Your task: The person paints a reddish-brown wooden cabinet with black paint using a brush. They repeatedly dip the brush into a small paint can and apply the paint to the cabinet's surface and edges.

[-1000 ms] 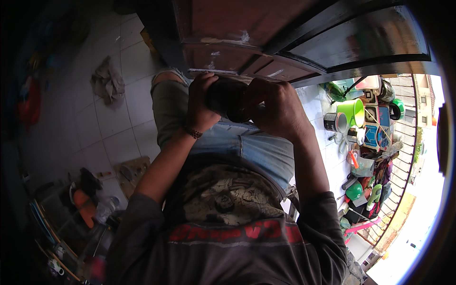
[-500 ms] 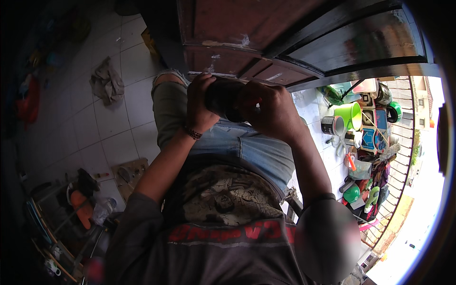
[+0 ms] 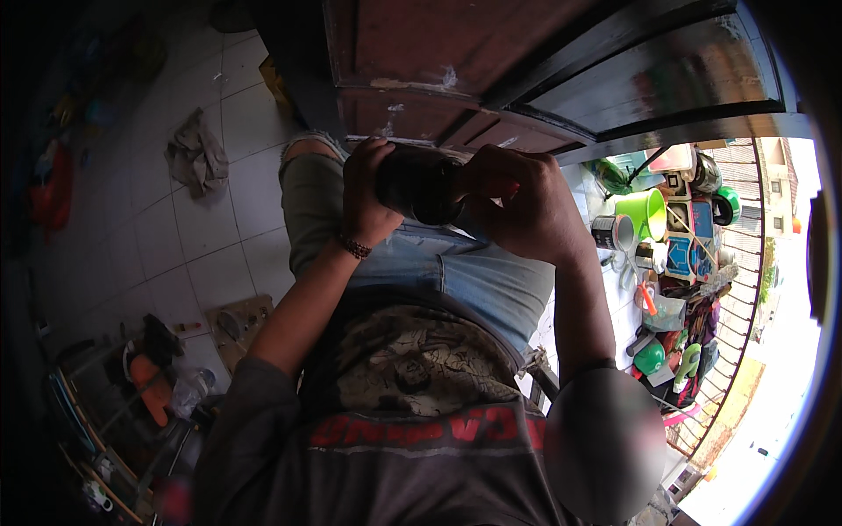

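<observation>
My left hand (image 3: 367, 193), with a beaded bracelet at its wrist, grips a dark can (image 3: 410, 182) from its left side. The can is tilted above my lap, its mouth toward my right hand. Closed around a red-handled paintbrush (image 3: 504, 187), my right hand (image 3: 526, 206) is at the can's mouth. Only part of the handle shows; the bristles are hidden. Just beyond both hands stands a panelled door (image 3: 421, 44), dull reddish-brown with whitish patches on one part and glossy black on another.
A crumpled grey cloth (image 3: 197, 153) lies on the white tiled floor (image 3: 197, 232) at left. To the right are a lime-green bucket (image 3: 645, 215), an open metal can (image 3: 614, 232) and a green helmet (image 3: 727, 206) beside a metal railing (image 3: 745, 289). Tools clutter the lower left.
My right hand has shifted slightly right, with more of the red handle and the can's mouth showing. The left hand and can stay almost where they were.
</observation>
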Motion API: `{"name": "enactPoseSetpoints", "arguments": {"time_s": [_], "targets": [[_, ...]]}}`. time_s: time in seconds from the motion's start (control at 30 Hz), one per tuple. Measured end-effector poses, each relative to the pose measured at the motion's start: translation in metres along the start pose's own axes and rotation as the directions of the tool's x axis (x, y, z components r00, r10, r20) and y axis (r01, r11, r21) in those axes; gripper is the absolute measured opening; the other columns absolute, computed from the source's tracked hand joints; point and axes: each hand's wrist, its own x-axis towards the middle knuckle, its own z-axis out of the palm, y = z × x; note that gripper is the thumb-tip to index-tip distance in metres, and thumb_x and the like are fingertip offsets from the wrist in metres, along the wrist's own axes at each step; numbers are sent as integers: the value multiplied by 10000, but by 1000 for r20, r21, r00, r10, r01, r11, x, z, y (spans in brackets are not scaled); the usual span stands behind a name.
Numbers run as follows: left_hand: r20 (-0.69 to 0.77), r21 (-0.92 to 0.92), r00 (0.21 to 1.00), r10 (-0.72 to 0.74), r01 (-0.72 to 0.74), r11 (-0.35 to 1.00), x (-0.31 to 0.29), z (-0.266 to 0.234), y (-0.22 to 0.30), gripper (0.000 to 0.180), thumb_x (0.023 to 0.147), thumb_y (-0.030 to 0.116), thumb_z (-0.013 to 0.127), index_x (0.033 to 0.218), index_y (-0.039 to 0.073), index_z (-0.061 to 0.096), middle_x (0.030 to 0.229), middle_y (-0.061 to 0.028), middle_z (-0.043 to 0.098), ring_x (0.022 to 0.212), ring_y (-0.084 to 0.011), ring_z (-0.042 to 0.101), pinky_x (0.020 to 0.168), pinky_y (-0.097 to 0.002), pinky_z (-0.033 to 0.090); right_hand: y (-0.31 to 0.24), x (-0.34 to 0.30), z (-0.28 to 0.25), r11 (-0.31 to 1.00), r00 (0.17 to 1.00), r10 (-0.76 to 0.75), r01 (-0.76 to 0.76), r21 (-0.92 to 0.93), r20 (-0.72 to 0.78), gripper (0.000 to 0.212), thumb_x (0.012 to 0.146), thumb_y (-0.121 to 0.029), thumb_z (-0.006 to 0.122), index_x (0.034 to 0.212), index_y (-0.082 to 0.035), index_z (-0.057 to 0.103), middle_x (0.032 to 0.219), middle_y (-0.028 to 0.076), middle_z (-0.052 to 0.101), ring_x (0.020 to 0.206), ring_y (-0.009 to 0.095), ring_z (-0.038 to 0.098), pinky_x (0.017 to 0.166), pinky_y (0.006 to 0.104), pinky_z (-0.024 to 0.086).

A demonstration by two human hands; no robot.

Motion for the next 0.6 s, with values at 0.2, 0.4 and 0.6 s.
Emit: {"name": "enactPoseSetpoints", "arguments": {"time_s": [0.2, 0.4, 0.6], "targets": [[-9, -10, 1000, 14, -14, 1000, 1, 2, 0, 681, 681, 163, 815, 1270, 16, 506, 1301, -196, 527, 1250, -396, 488, 1074, -471, 373, 17, 10, 16, 956, 945, -292, 289, 38, 150, 219, 646, 108, 632, 785, -48, 694, 769, 106, 689, 749, 279, 686, 686, 378, 564], [-7, 3, 1000, 14, -14, 1000, 2, 0, 1, 662, 678, 141, 807, 1259, 16, 516, 1290, -194, 537, 1241, -397, 497, 1073, -468, 374, 31, 10, 21, 976, 919, -217, 211, 54, 329, 193, 588, 108, 632, 684, -54, 675, 710, 68, 667, 741, 260, 667, 673, 361, 543], [-29, 55, 1000, 12, -10, 998, 3, 2, 2, 641, 678, 117, 796, 1248, 19, 521, 1279, -190, 545, 1236, -388, 503, 1058, -467, 381, 8, 13, -12, 978, 960, -207, 205, 27, 191, 215, 564, 99, 614, 652, -79, 694, 687, 80, 673, 717, 255, 677, 627, 353, 543]]}}
